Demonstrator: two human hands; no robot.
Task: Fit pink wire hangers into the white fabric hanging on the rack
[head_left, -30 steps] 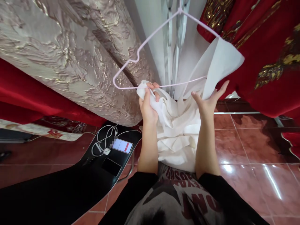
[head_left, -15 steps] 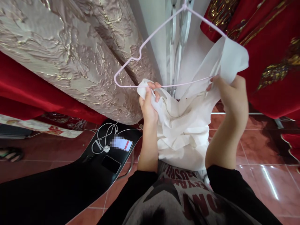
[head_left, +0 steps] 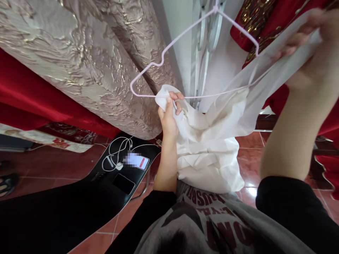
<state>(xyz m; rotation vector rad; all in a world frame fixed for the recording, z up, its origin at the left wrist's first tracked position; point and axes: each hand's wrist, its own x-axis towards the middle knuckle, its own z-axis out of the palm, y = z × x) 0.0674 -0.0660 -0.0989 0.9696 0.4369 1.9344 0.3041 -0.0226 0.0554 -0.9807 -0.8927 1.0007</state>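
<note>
A pale pink clothes hanger (head_left: 180, 36) hangs in front of me, with a white, partly sheer garment (head_left: 206, 141) draped below it. My left hand (head_left: 171, 113) is closed on a bunched part of the garment, at the hanger's bottom bar. My right hand (head_left: 308, 53) is raised at the far right, blurred, its fingers closed on the sheer white cloth, which stretches taut from the hanger. The right end of the hanger lies behind this see-through cloth. Lower down, the garment falls in folds in front of my shirt.
To the left hangs a shiny embossed beige fabric (head_left: 79, 53), with red cloth (head_left: 39, 95) beside it. A black chair (head_left: 106, 183) holds two phones, one being a lit phone (head_left: 137, 161), and a white cable (head_left: 112, 155). Red sequinned garments (head_left: 254, 21) hang at right.
My right hand has moved up and right from the hanger's right corner, pulling the sheer cloth outward with it. That hanger corner is uncovered of cloth on top. My left hand has stayed nearly still.
</note>
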